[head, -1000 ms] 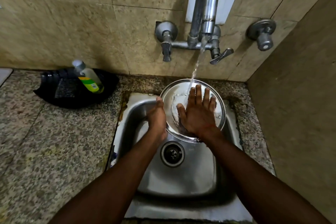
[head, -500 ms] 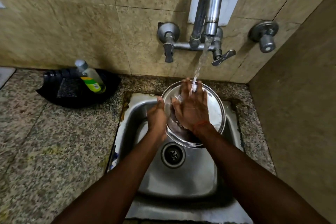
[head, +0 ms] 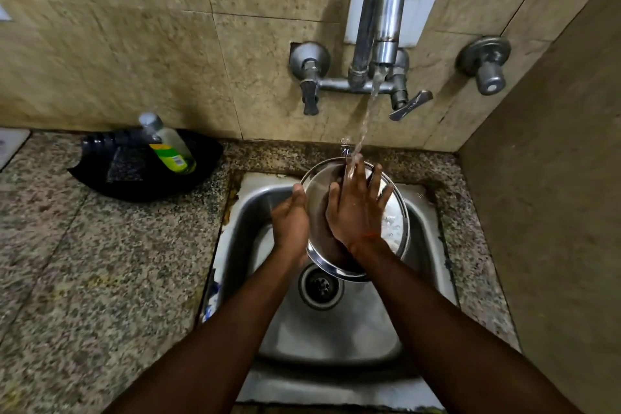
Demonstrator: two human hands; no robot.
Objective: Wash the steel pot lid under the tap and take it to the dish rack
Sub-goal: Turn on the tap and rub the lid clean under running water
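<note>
Steel pot lid: round and shiny, held tilted over the sink just right of the frame's centre, its far edge raised toward the wall; water drops speckle its right side.
Left hand: grips the lid's left rim, thumb lying on the upper face and the fingers curled out of sight beneath, so it is closed on the lid.
Right hand: pressed palm-down on the lid's face, fingers spread flat and gripping nothing; a thin orange thread circles the wrist.
Water stream: falls from the tap and lands on the right hand's fingertips at the lid's far edge.
Tap: curved chrome spout on the tiled wall, upper centre, with a lever handle angled down to the right.
Sink: steel basin, lower centre; the drain sits just below the lid.
Table: speckled granite around the sink.
Black tray: left of the sink against the wall.
Soap bottle: lies tilted in the tray, green-and-yellow label showing.
</note>
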